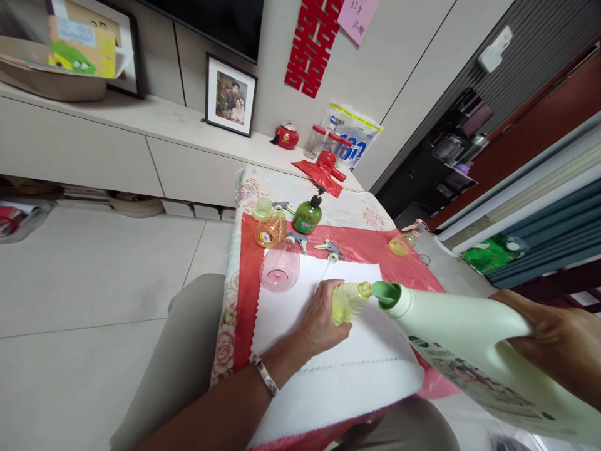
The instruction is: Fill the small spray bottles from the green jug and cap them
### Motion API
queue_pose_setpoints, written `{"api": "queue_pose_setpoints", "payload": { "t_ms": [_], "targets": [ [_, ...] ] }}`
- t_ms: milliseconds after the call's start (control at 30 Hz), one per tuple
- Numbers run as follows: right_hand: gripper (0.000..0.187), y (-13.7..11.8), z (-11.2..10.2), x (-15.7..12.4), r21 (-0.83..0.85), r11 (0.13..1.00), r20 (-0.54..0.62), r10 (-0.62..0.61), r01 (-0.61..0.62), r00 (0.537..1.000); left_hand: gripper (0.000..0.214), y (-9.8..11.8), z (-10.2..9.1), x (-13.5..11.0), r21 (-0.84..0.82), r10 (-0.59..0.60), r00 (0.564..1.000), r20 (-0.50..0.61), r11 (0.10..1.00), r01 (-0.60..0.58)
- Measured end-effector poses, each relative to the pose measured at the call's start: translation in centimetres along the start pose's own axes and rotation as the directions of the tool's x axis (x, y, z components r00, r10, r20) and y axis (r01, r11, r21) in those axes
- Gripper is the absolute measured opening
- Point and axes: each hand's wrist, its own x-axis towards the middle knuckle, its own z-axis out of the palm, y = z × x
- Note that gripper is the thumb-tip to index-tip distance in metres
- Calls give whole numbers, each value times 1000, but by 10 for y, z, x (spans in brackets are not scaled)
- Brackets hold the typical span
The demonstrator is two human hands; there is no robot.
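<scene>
My left hand [326, 316] is wrapped round a small clear yellow spray bottle body [350, 302], which leans to the right with its open neck uppermost. A large pale green detergent jug [469, 338] is tipped toward it, its green spout at the yellow bottle's mouth. By its handle, my right hand [558, 338] grips the jug. Whether liquid is flowing, I cannot make out. Left of my left hand, a clear pink bottle [280, 268] lies on the white cloth [328, 382]. Beyond it are an orange bottle [271, 230] and several spray heads [333, 249].
A green pump bottle [307, 216] stands behind the spray heads. At the table's right edge sits a yellow spray bottle [402, 243]. Red plastic sheeting [361, 241] covers part of the floral tablecloth [225, 344]. Glass jars [314, 143] and a red pot [287, 135] stand on the cabinet.
</scene>
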Motion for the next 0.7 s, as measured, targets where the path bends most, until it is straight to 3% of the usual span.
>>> {"api": "queue_pose_setpoints", "payload": {
  "t_ms": [300,500,700],
  "targets": [
    [29,5,2,3,-5,1000,38,4,-3,999,77,-2,1,-1,8,17,1000,0,1000,-17],
    [38,21,8,15,-28,996,122,90,-88,988,77,-2,1,0,18,17,1000,-2,1000,-17],
    [43,17,7,17,11,990,102,136,-138,985,76,-3,1,0,8,26,1000,-9,1000,-25]
  ]
}}
